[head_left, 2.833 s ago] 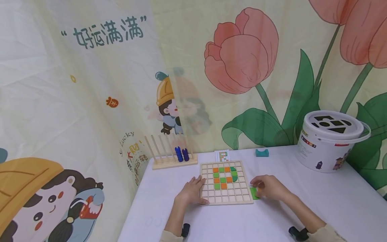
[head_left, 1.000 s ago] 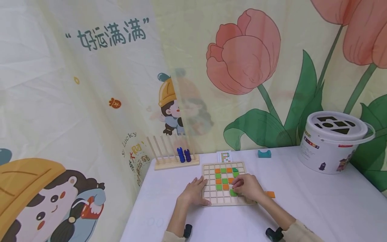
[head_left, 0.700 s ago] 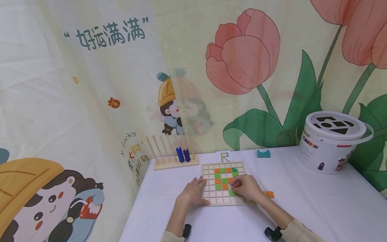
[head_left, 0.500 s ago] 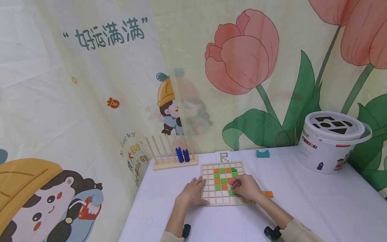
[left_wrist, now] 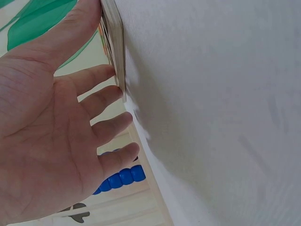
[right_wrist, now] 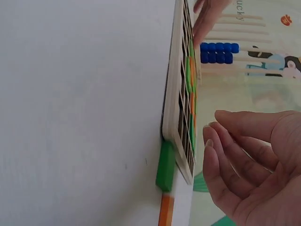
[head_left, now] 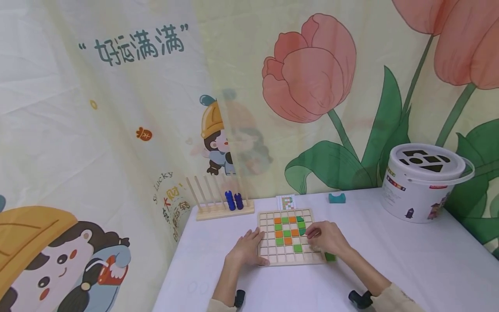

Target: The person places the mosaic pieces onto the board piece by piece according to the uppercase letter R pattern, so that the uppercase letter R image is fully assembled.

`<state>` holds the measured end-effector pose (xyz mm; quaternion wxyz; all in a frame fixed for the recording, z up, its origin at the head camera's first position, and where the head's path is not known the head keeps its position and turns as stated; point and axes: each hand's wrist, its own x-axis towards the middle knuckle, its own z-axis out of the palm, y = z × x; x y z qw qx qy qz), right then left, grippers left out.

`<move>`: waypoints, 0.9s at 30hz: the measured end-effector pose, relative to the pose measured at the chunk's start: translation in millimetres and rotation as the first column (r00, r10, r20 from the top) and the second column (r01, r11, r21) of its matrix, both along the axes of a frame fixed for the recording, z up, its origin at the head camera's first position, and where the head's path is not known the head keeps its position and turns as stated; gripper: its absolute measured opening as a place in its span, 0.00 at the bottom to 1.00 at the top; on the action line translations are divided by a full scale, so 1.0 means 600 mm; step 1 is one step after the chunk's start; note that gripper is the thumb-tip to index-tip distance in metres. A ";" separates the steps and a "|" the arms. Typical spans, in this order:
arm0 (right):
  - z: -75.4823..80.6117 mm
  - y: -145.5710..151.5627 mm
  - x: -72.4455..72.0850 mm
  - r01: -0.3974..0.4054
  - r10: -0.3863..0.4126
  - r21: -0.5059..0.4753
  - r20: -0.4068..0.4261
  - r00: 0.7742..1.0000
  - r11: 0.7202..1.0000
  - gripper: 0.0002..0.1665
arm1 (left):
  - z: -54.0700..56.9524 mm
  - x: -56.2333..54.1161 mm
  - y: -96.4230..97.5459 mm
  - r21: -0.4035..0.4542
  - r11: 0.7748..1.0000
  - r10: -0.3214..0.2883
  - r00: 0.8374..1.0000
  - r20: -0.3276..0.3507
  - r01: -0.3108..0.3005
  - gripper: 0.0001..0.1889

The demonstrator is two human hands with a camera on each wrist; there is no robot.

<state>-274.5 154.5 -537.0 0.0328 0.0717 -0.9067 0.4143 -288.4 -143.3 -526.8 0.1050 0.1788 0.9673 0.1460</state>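
Note:
A square wooden grid board (head_left: 278, 256) lies on the white table, with orange and green tiles set in its cells. My left hand (head_left: 246, 249) rests at its left edge, fingers (left_wrist: 101, 101) extended and touching the rim. Above the board's right side is my right hand (head_left: 331, 238), its fingers (right_wrist: 214, 167) loosely bent and holding nothing. A single green tile (head_left: 298, 248) sits in a lower cell, apart from the rest of the pattern. Beside the board's right edge lies a green block (right_wrist: 165, 167), followed by an orange block (right_wrist: 165, 210).
Behind the board, a small pattern card (head_left: 287, 202) lies near the curtain. A wooden peg rack (head_left: 225, 210) with blue beads (head_left: 231, 200) stands at the back left. A teal block (head_left: 337, 198) and a white lidded bucket (head_left: 421, 190) are at the back right.
From beside the board's right edge, my right hand brought a green tile onto a lower cell. It has since let go and drawn back rightward. My left hand has stayed at the board.

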 end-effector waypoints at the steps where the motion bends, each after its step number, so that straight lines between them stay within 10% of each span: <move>1: 0.005 0.006 0.002 0.000 0.000 -0.004 -0.002 1.000 1.000 0.10 | 0.000 0.000 0.001 0.002 1.000 0.001 1.000 0.000 -0.001 0.52; 27: 0.001 0.111 0.026 0.005 -0.027 0.138 0.155 0.988 0.990 0.18 | -0.006 -0.002 0.000 -0.006 1.000 0.000 1.000 -0.007 0.000 0.52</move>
